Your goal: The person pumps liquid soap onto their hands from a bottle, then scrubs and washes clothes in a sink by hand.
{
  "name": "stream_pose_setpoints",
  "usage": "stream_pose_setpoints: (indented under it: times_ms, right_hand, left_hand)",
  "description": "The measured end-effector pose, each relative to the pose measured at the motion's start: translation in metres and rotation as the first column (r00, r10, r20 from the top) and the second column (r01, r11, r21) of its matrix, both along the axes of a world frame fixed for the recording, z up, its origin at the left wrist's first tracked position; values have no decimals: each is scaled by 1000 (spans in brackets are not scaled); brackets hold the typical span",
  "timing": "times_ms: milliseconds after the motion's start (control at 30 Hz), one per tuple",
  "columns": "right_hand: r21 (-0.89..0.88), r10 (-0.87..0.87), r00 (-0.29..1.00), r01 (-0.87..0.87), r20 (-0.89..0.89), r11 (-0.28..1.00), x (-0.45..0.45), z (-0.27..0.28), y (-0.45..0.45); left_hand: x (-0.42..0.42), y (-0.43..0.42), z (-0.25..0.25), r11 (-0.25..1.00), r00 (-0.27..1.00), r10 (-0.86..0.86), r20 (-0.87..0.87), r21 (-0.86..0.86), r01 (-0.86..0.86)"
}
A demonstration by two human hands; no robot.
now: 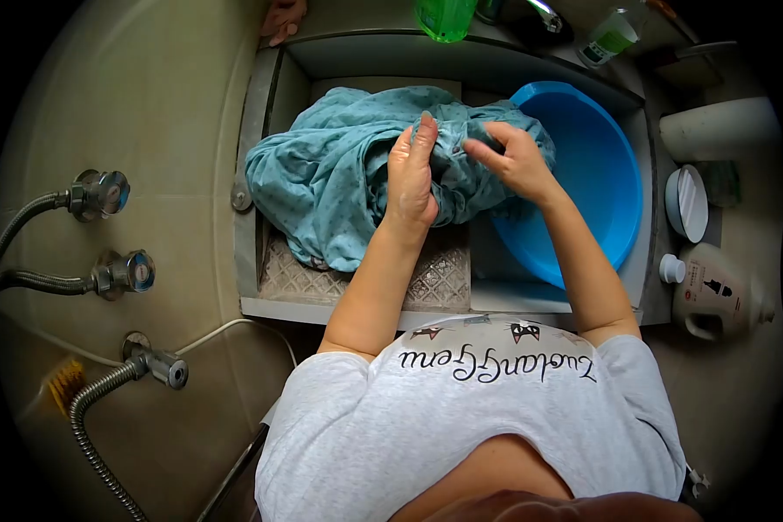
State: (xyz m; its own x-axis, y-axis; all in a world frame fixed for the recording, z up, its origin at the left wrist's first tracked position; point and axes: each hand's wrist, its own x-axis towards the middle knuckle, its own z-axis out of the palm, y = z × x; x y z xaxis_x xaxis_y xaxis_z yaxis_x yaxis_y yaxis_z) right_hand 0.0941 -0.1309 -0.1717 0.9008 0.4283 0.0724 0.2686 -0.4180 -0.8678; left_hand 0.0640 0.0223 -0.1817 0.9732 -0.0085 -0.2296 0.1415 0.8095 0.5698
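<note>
A large wet teal cloth with small dark dots (313, 174) lies bunched over the sink's washboard side and reaches towards the blue basin. My left hand (411, 178) is at the middle of the bundle, its wet skin shiny and its fingers closed on a fold. To its right, my right hand (518, 161) has thumb and fingers curled round another part of the same cloth. A raised, gathered bit of fabric stretches between the two hands. The fingertips of both hands are partly hidden by the folds.
The blue basin (596, 191) stands tilted in the sink's right side, beside the ridged washboard (365, 274). A green bottle (445, 19) and a clear bottle (613, 36) stand behind. On the right are a detergent jug (722, 291) and a white bowl (687, 204). Wall valves (104, 193) are left.
</note>
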Motion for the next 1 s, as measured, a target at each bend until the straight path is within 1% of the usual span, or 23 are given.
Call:
stream_pose_setpoints:
  times_ms: [33,100,133,200,267,333,367,400,433,467,500,533,567,600,633,667,733,800,833,867,933,967,1000]
  right_hand:
    - [1,-5,1000,5,-1,1000,-3,0,-3]
    - [296,-116,946,210,-304,932,-7,-1,-8]
    - [301,-119,945,214,-306,929,-8,0,-8]
    - [542,-116,902,349,-416,764,-9,7,-3]
    - [563,-134,905,361,-404,743,-11,8,2]
    - [456,-90,945,234,-316,859,-14,7,3]
    - [425,-98,963,201,-252,883,-18,6,6]
    - [426,-99,962,204,-256,881,-24,10,10]
    - [211,-151,986,134,70,968,-30,17,14]
    - [-30,-109,914,131,390,991,-37,22,21]
    - [-60,-47,862,89,505,994,-48,22,37]
    - [-93,13,794,55,608,994,-56,18,51]
    - [10,-115,716,148,689,989,-49,4,53]
    - [100,-261,698,263,667,960,-33,-2,52]
    - [18,-277,751,334,599,942,-9,-8,41]
    - [-70,-302,796,394,524,916,6,-13,31]
    - [-78,-284,767,397,575,914,0,-11,37]
    - [-51,-232,760,329,607,943,-27,-4,50]
    - [-8,-156,677,233,719,973,-50,4,62]
    - [-50,-23,755,73,655,996,-66,3,69]
    - [80,-155,604,149,781,985,-42,-10,63]
    - [29,-209,625,286,752,958,-24,-10,60]
    - [-67,-271,745,390,610,919,0,-12,50]
  left_hand:
    - [1,0,-1,1000,1000,-5,-1,1,5]
    - [0,2,1,983,998,29,54,178,-38]
    - [-2,1,0,982,998,24,52,184,-33]
    - [-5,0,0,964,994,74,75,251,-91]
    - [-7,-1,2,977,1000,15,2,214,-15]
    - [-8,-1,3,988,985,-93,-142,107,109]
    - [-4,2,4,988,966,-154,-208,-19,153]
    - [-4,1,7,988,965,-154,-212,-17,154]
    - [-4,0,10,994,963,-97,-252,20,105]
    - [-4,-2,11,997,956,-37,-291,58,56]
    - [-5,-2,-7,984,960,-55,-273,147,98]
    - [0,-9,-22,984,955,-116,-274,101,148]
    - [-3,-14,-57,984,984,-149,-100,-109,138]
    - [-8,-22,-83,936,987,-140,79,-313,158]
    - [-15,-49,-4,985,883,170,-437,77,-151]
    - [-18,-50,-17,997,945,80,-317,36,-73]
    - [-14,-46,-25,992,918,107,-381,104,-72]
    - [-17,-34,-26,994,941,25,-337,-93,-59]
    - [-2,-8,-77,970,965,-169,-199,-209,127]
    - [-1,9,-51,962,962,-260,-87,-112,250]
    - [-1,-9,-69,937,972,-200,-123,-313,153]
    - [-9,-19,-73,893,955,-172,242,-372,255]
    - [-13,-41,-2,994,906,105,-409,23,-105]
